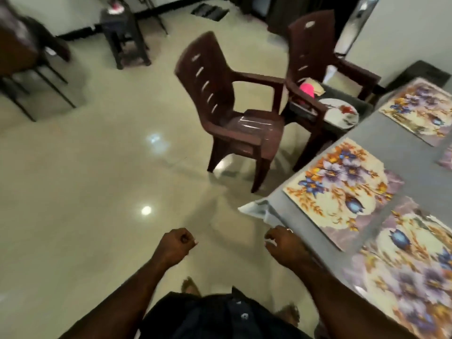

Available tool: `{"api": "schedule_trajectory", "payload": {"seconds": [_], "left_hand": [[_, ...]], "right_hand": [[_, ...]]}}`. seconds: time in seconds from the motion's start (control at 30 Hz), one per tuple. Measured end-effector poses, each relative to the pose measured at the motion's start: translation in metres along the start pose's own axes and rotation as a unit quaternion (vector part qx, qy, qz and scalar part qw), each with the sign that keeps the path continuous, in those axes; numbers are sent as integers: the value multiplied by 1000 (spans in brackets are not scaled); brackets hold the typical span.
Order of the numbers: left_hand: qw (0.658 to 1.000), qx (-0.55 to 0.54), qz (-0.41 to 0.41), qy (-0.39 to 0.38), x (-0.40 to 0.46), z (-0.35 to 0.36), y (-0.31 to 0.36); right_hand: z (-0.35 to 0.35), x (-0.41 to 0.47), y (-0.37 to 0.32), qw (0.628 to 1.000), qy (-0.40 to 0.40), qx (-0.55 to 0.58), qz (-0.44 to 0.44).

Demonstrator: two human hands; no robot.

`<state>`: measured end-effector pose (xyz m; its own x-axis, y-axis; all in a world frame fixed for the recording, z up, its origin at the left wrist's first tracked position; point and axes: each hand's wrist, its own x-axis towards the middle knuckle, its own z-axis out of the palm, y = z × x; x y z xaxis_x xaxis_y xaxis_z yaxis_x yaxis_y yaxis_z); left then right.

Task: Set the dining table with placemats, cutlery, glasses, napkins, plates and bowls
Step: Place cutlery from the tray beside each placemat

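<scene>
Floral placemats lie on the grey dining table [401,148] at the right: one near the table's corner [342,189], one closer to me [411,263], one farther back [423,111]. A white plate with a red leaf pattern [340,113] and a pink object [307,90] rest on the seat of the farther brown chair [315,52]. My left hand [176,245] hangs over the floor with fingers curled, holding nothing. My right hand [283,243] is beside the table's corner, fingers curled, nothing visible in it.
A brown plastic armchair [227,104] stands on the glossy tiled floor just left of the table. A dark stool [124,33] and another chair [22,57] are at the back left. Open floor lies ahead of me.
</scene>
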<state>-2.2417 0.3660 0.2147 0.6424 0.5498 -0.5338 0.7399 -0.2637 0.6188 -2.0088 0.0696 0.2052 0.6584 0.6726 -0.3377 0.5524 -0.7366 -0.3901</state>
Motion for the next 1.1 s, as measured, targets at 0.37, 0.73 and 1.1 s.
{"api": "schedule_trajectory", "payload": {"seconds": [0.37, 0.73, 1.1], "left_hand": [[984, -103, -121, 81, 58, -194, -123], [949, -126, -258, 130, 207, -361, -148], [918, -243, -258, 177, 412, -521, -119]], "right_hand": [[33, 141, -127, 989, -125, 1, 75], [16, 433, -278, 973, -227, -23, -20], [-78, 721, -461, 979, -163, 74, -92]]}}
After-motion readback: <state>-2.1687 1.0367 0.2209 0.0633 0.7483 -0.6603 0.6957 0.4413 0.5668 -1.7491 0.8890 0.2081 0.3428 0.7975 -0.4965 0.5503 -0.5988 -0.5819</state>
